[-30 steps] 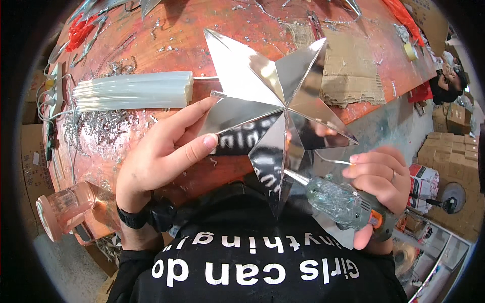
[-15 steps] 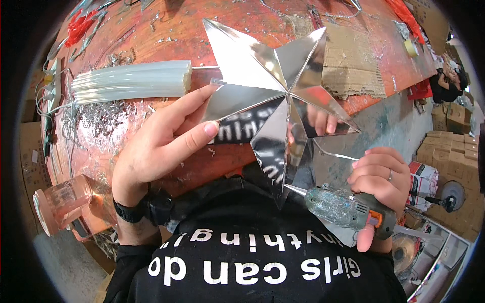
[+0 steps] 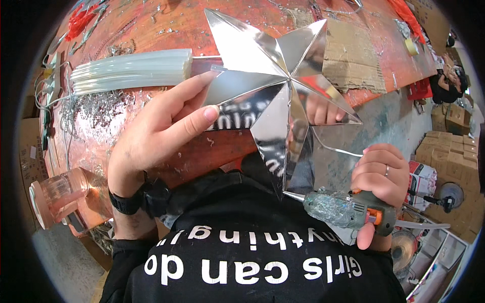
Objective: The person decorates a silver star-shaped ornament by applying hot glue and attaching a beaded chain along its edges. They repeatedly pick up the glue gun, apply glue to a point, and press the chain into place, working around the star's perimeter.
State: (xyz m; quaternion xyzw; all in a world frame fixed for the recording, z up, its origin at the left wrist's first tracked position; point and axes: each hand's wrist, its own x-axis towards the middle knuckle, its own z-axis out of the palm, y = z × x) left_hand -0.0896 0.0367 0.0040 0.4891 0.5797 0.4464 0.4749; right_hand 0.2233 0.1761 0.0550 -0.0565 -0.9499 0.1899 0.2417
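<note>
A shiny silver folded star (image 3: 271, 106) with several points is held over the table's near edge. My left hand (image 3: 156, 118) grips its left point, with thumb below and index finger above near a small clear piece at the tip. In my right hand (image 3: 381, 174) is a hot glue gun (image 3: 336, 209), its barrel coated in stringy dried glue. Its metal nozzle is at the star's lowest point, near the tip of that point. A clear glue stick (image 3: 422, 225) sticks out of the gun's back, and its cord runs up from my fist toward the star.
A bundle of translucent glue sticks (image 3: 132, 71) lies on the red table (image 3: 172, 38) at the left. Below it stands a pink-tinted clear jar (image 3: 60, 198). Flattened cardboard (image 3: 351, 60) is behind the star. Cartons (image 3: 444, 159), a fan (image 3: 404, 252) and another person (image 3: 449, 83) are at the right.
The glue gun's nozzle has moved down along the edge of the star's lowest point, closer to its tip. The star and table sit slightly higher in view. Both grips look unchanged.
</note>
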